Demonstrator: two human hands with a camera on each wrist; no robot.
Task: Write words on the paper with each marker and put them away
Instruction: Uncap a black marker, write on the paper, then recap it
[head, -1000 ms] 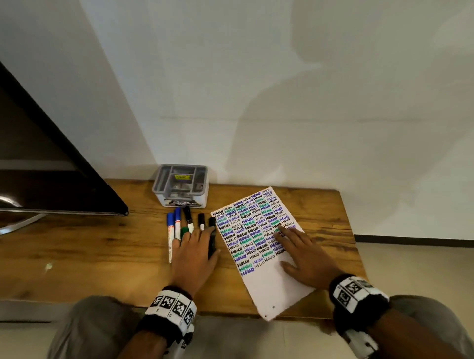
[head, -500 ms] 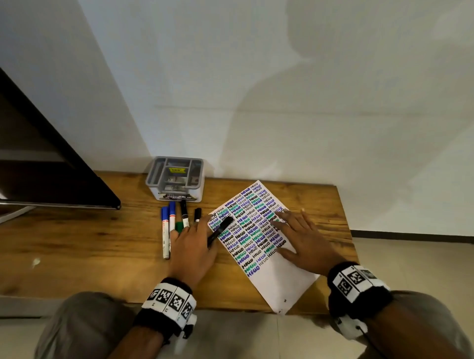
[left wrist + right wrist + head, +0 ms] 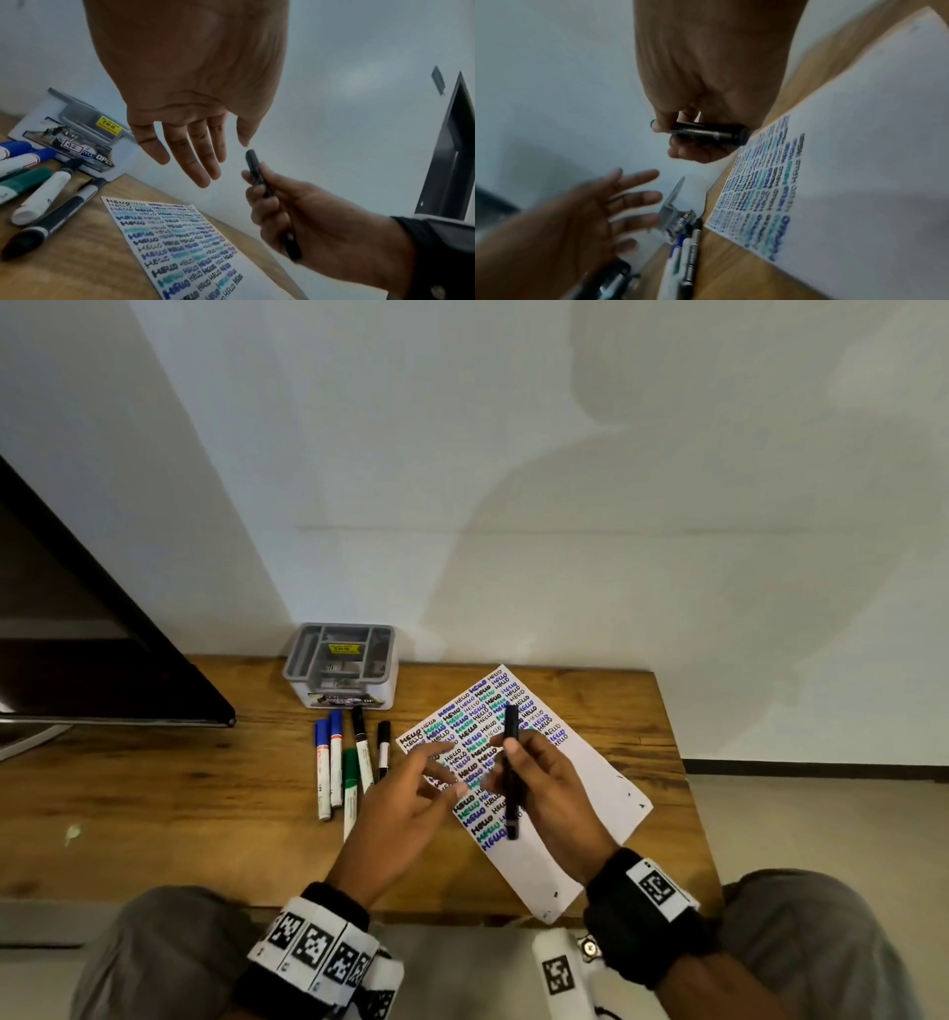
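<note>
My right hand [image 3: 534, 778] grips a slim black marker [image 3: 511, 762] above the paper, its capped end pointing away from me; the same black marker [image 3: 708, 132] lies across the curled fingers in the right wrist view. My left hand [image 3: 411, 793] hovers just left of it with fingers spread and holds nothing. The white paper [image 3: 601, 788] lies slanted on the wooden table, its far half filled with rows of "HELLO" in black, blue and green. In the left wrist view the open left hand [image 3: 190, 146] sits a finger's width from the black marker [image 3: 254, 170].
Several markers lie side by side left of the paper: two blue [image 3: 328, 757], a green [image 3: 350, 778], a white one with a black cap [image 3: 362, 747] and a short black one [image 3: 383, 747]. A grey organiser box [image 3: 341, 660] stands behind them against the wall. A dark screen [image 3: 102, 670] is at the left.
My left hand lifted the black marker off the row and carried it right; my right hand left the paper and took it. The left hand has let go and opened.
</note>
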